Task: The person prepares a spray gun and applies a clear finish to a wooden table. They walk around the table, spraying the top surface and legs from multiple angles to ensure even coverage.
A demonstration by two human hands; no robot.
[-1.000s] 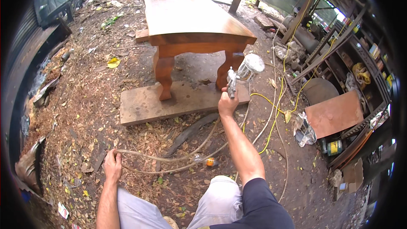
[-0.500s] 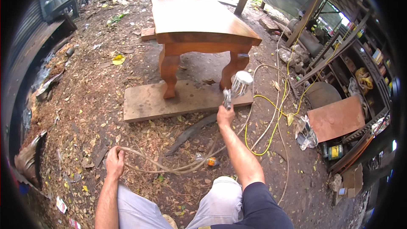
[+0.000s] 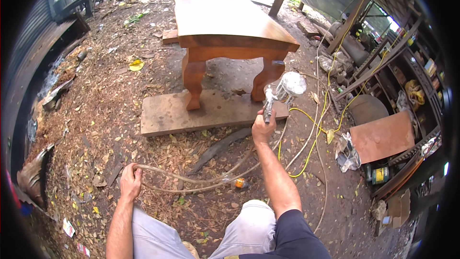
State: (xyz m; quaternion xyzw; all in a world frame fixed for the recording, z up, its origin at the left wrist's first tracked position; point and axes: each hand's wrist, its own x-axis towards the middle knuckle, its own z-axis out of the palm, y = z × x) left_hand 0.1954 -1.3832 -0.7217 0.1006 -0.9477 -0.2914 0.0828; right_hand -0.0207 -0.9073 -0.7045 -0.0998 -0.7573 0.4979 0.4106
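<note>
Spray gun (image 3: 269,102), one: gripped in right hand (image 3: 264,127), short of near right corner of table (image 3: 230,21); best aimed square, swept evenly. Hose (image 3: 191,181), looped: held in left hand (image 3: 130,181), best clear of plank (image 3: 167,116).

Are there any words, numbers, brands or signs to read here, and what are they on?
None that read clearly.
Dark green can with a yellow label: print too small and blurred.
Small orange-wrapped object on the leafy ground: too small.
White-and-red flat packet at lower left: too blurred.
Silver metal spray gun in the right hand: no writing shows.
Glossy reddish-brown wooden table: none shows.
</note>
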